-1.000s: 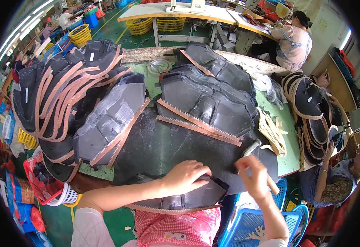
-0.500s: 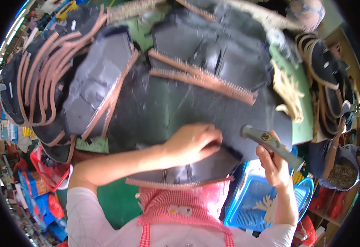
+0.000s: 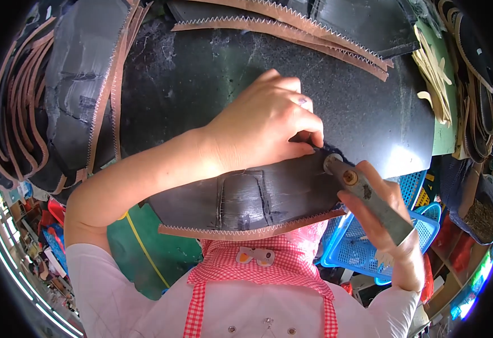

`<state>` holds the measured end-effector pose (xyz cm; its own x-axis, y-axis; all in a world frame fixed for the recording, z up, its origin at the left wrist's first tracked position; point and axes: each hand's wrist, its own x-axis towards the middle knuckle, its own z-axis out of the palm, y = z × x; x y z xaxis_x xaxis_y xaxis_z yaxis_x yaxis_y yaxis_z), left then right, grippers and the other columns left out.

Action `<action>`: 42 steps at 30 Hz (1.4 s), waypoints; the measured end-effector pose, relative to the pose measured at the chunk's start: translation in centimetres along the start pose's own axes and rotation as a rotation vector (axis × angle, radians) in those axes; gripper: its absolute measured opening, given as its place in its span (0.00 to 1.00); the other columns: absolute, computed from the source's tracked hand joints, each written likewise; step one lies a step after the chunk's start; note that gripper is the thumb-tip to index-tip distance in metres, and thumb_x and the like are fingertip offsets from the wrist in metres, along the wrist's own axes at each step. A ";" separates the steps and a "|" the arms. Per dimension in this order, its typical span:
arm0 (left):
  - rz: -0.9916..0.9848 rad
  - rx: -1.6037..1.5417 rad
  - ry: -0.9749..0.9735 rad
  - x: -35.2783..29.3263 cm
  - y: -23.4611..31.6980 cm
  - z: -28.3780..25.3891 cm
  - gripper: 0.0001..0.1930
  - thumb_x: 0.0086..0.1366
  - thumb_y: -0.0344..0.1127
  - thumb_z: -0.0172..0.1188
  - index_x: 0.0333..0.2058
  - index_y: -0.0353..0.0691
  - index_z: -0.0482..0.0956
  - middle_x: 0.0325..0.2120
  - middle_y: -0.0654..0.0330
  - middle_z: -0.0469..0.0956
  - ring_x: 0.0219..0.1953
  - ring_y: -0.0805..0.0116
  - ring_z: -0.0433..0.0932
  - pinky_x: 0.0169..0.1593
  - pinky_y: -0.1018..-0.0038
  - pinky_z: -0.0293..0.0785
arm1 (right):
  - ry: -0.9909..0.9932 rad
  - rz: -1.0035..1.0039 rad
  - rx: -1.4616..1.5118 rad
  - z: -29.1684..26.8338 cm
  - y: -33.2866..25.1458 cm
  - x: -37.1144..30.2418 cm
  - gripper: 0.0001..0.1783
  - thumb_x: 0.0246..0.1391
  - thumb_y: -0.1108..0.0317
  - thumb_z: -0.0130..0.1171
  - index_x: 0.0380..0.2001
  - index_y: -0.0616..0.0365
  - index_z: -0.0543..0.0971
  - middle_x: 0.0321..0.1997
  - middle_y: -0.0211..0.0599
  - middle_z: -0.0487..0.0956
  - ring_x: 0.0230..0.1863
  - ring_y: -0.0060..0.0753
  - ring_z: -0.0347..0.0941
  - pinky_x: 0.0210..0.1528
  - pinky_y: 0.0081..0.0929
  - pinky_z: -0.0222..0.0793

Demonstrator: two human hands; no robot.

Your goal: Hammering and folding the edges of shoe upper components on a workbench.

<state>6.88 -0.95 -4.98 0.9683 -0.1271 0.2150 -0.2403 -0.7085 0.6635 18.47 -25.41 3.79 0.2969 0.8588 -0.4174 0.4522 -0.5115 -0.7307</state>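
Panel (image 3: pixel 294 188) of smooth black material, with a brown strip zigzag-stitched along its near side, lies before you at the near edge of the desk (image 3: pixel 443 141), its strip reaching over your apron (image 3: pixel 291 256). A pocket-like outline shows in the panel's middle, and its right end tapers toward a dark, fuzzy border. Your left hand (image 3: pixel 272 121) comes across from the left, knuckles up, thumb and forefinger bent close together at the panel's far border; you cannot tell from this view whether that grip pinches the material. Your right hand (image 3: pixel 390 194) has its grip wrapped around the hammer (image 3: pixel 370 197), just under the grey metal head. The head slants over the panel's right end, its round face near your left fingertips; whether it touches the panel is unclear.

Under the work, a black mat (image 3: pixel 218 73) covers most of the desk. Toward the far edge you have overlapping black panels (image 3: pixel 353 28) with brown stitched strips, and toward the left edge another panel (image 3: pixel 77 84) beside a stack of curved pieces (image 3: pixel 12 118). By the right edge lies a bundle of cream strips (image 3: pixel 435 79). Below the desk's near right corner sit blue baskets (image 3: pixel 356 256); to your left, a yellow line crosses the green floor (image 3: pixel 162 242).
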 end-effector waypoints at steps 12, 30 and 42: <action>0.278 0.263 0.115 -0.6 0.4 0.6 0.07 0.50 0.35 0.72 0.30 0.51 0.84 0.34 0.72 0.78 0.44 0.66 0.77 0.52 0.64 0.71 | 0.222 -0.004 -0.057 -0.1 -0.6 1.4 0.08 0.67 0.74 0.61 0.46 0.61 0.74 0.25 0.45 0.77 0.24 0.50 0.80 0.24 0.38 0.69; 0.024 0.294 0.173 -3.0 2.3 0.8 0.12 0.45 0.36 0.79 0.29 0.52 0.86 0.34 0.72 0.79 0.45 0.64 0.77 0.55 0.59 0.67 | -0.061 -0.215 -0.370 0.5 -1.8 2.4 0.10 0.64 0.75 0.64 0.46 0.65 0.76 0.30 0.47 0.73 0.26 0.49 0.77 0.29 0.38 0.70; -0.062 0.231 0.177 -4.2 2.7 0.1 0.12 0.46 0.35 0.79 0.31 0.53 0.89 0.38 0.72 0.80 0.49 0.64 0.75 0.57 0.60 0.66 | -0.119 -0.250 -0.270 0.0 -1.8 3.0 0.10 0.63 0.73 0.64 0.45 0.63 0.76 0.29 0.49 0.76 0.26 0.56 0.76 0.28 0.38 0.67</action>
<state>2.14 -2.40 -4.12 0.9489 0.0298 0.3141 -0.1397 -0.8530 0.5029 18.54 -21.96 3.86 0.0573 0.9471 -0.3158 0.7080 -0.2616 -0.6560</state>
